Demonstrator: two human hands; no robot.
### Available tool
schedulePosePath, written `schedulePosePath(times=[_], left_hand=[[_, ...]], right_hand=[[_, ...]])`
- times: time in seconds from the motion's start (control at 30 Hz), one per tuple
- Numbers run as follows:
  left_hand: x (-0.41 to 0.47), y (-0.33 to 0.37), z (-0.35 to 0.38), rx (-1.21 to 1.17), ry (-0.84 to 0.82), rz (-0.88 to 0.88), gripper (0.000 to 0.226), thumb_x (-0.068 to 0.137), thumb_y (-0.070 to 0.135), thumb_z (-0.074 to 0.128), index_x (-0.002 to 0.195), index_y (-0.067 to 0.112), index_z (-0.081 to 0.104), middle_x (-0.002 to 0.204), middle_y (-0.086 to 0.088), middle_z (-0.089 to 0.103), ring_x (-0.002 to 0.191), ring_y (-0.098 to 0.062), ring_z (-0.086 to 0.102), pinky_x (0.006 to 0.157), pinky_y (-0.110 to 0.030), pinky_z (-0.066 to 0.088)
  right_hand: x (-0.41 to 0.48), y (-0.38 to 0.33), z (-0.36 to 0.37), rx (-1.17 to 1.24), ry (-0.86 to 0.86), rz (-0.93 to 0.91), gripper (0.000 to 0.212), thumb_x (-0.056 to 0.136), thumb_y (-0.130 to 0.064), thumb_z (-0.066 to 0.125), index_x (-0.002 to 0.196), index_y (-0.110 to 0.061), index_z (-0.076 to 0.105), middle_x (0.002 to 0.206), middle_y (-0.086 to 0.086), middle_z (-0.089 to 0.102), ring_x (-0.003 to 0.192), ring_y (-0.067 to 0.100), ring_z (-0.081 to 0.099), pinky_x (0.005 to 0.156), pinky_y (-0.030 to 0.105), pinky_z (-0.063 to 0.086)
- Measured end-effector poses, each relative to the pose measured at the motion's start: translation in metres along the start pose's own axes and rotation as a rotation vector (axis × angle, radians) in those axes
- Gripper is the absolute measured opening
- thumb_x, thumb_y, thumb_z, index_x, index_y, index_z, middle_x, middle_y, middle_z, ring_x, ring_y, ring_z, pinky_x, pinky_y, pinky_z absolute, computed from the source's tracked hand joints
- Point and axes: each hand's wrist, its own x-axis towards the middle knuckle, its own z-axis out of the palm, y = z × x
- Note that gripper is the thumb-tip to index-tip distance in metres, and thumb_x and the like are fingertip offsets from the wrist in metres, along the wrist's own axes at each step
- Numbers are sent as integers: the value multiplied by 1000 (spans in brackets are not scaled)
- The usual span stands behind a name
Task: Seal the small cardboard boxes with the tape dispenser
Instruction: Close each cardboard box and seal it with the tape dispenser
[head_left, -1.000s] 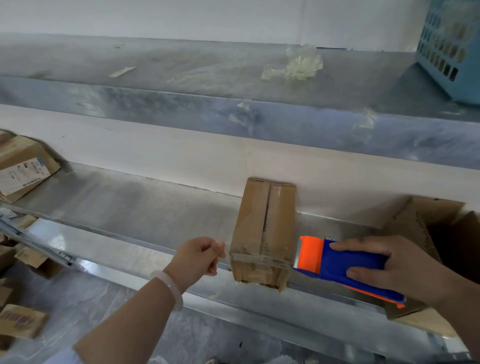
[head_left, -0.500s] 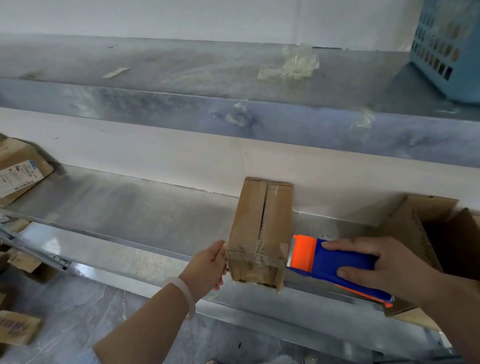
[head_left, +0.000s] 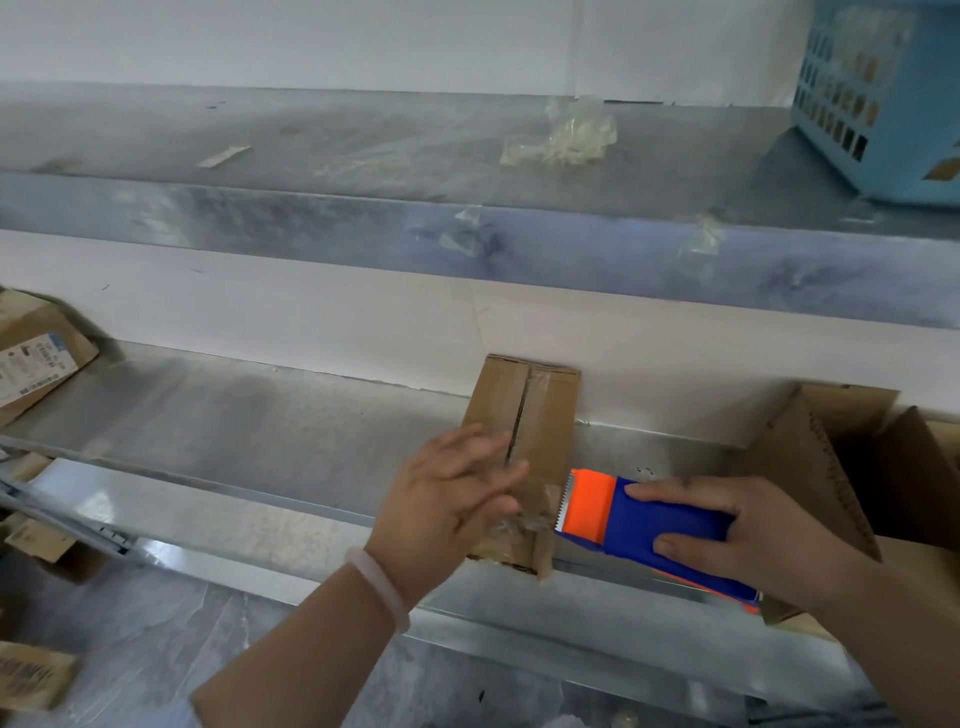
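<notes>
The small cardboard box (head_left: 545, 415) on the shelf (head_left: 234, 431) by the far wall looks light and easily shoved, so the left hand (head_left: 447, 499), grip released, presses flat on it while the right hand (head_left: 753, 535) clasps the tape dispenser (head_left: 639, 519) beside it.

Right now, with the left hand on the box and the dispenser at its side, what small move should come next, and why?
Probably tilt the tape dispenser to tear the strip. The right hand grips it with its toothed edge at the right side of the small cardboard box, the left hand lies flat on top, and wrinkled tape already crosses the near end.
</notes>
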Motion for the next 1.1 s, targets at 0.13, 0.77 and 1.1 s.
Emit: schedulePosePath(times=[0.13,0.77,1.1], left_hand=[[7,-2,19,150,-189,137,38,96,55,42,119,37,67,131,15,60,127,-11,52,104,-44,44],[9,0,19,152,-182,91,39,94,61,41,115,41,68,127,21,61,125,-3,52,108,-37,36],[10,4,16,135,-170,65,38,91,61,45,113,42,68,127,23,60,125,-2,52,108,-35,34]], right_hand=[[-5,-1,1,14,-13,11,45,68,-44,73,106,-65,59,105,-35,63,93,-2,67,70,15,53],[-19,-16,-17,-420,-132,134,41,78,-64,64,113,-76,44,107,-47,48,85,-20,53,69,3,40],[-10,20,27,-666,67,245,48,96,-57,39,141,-58,24,90,-17,58,77,3,56,65,16,47]])
